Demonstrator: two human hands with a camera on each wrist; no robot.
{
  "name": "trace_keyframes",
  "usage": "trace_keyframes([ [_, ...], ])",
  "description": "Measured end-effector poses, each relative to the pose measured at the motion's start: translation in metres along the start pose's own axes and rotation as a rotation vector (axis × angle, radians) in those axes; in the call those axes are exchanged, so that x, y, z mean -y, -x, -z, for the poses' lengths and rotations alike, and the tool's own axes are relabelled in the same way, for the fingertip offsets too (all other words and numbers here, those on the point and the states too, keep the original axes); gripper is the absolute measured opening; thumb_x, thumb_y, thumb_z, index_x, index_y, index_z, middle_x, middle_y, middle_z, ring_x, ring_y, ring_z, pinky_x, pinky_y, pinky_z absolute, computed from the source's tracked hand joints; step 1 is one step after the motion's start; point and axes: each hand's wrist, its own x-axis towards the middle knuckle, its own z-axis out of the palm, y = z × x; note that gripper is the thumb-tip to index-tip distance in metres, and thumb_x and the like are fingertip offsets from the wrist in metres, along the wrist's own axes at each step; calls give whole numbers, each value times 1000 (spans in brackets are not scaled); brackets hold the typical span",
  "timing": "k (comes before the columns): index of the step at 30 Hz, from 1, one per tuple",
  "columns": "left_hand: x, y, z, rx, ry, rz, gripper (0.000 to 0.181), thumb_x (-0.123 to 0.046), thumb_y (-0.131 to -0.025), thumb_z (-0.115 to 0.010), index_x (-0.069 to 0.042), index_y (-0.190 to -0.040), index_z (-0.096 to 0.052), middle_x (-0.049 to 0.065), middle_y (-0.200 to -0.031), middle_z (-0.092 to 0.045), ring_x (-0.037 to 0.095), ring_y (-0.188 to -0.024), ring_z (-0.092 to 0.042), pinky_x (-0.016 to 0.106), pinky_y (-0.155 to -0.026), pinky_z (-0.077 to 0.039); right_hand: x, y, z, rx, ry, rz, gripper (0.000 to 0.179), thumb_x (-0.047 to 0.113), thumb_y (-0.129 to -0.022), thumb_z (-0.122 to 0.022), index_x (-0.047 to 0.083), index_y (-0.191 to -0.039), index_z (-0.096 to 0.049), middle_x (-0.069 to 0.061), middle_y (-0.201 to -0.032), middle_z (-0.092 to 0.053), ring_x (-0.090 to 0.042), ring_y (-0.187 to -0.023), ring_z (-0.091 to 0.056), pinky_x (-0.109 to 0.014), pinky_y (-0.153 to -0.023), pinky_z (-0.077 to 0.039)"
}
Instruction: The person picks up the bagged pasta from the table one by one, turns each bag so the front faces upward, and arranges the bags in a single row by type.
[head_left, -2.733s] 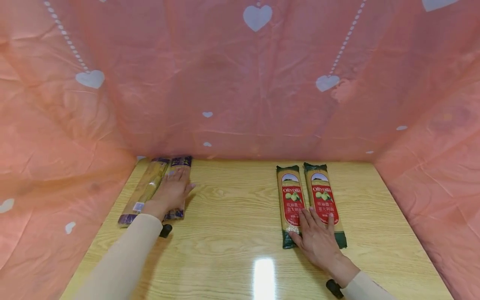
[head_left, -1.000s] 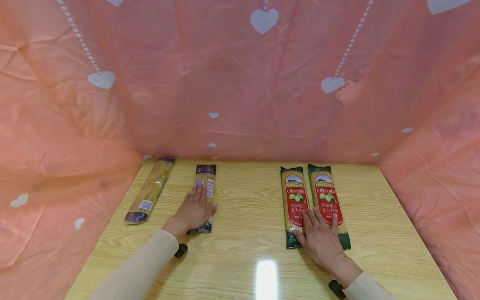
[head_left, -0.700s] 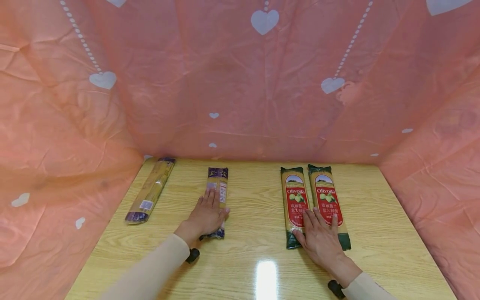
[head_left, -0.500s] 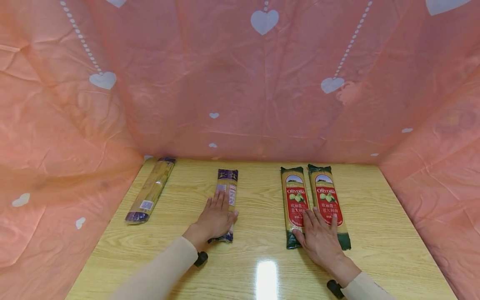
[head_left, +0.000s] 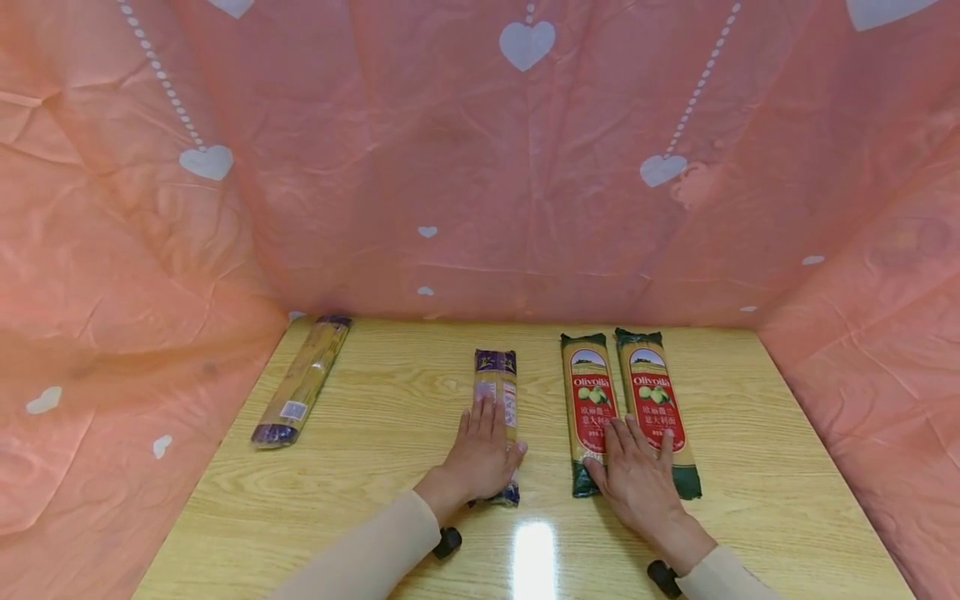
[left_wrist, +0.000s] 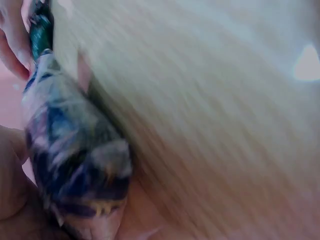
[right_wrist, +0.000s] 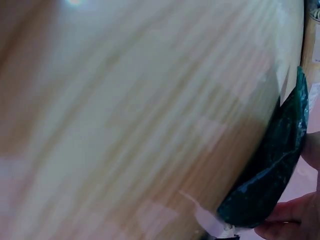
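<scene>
- Pink sheeting [head_left: 450,167] printed with pale hearts walls your workspace at the back and on both sides.
- Beneath it is your wood-grain tabletop [head_left: 397,383], with a bright glare patch [head_left: 534,554] toward the front.
- Your left hand [head_left: 480,458] lies on a purple-ended pasta packet [head_left: 497,362] near the middle of the tabletop; its fingers are straight and close together, the thumb held out along the packet's right side.
- Your right hand [head_left: 641,487] rests with fingers spread across the lower parts of two red-labelled Olivoila packets, the left one [head_left: 588,387] and the right one [head_left: 648,379], which lie side by side with their green tops slightly apart.
- Another purple-ended packet [head_left: 303,379] lies slantwise at your far left, well apart from your left hand, its top near the back edge.
- You have a broad stretch of wood between the two purple-ended packets, and a narrow strip between your left hand's packet and the left Olivoila one.
- On your right, more tabletop runs from the right Olivoila packet to the side sheeting.
</scene>
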Motion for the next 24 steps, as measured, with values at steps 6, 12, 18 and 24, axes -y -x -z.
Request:
trace_keyframes([
  [6, -6, 11, 4, 40, 18, -64, 74, -45, -115, -31, 6, -166, -13, 27, -174, -3, 42, -163, -1, 62, -130, -12, 13, 3, -2, -17, 14, 22, 66, 42, -104, -65, -7, -148, -55, -27, -155, -52, -47, -150, -41, -84, -115, -18],
  [12, 6, 23, 21, 97, -125, -139, 63, -38, -114, -35, -5, -168, -25, 13, -176, -16, 30, -163, -16, 64, -129, -14, 41, 9, -7, -60, 19, 122, 63, 45, -103, -64, -3, -145, -60, -22, -152, -58, -41, -146, -50, -80, -114, -26],
  [18, 16, 30, 28, 92, -218, -234, 59, -31, -113, -40, -4, -165, -32, 13, -174, -26, 31, -161, -25, 58, -128, -26, 72, 14, -12, -2, -23, 207, 60, 46, -108, -56, 0, -147, -60, -17, -155, -56, -37, -150, -46, -74, -118, -28],
  [24, 17, 29, 36, 68, -292, -262, 52, -31, -113, -45, -9, -160, -46, 9, -166, -44, 27, -153, -43, 59, -122, -36, 89, 18, -15, 24, -49, 245, 64, 49, -108, -54, 1, -151, -56, -16, -156, -56, -35, -151, -44, -75, -117, -28],
])
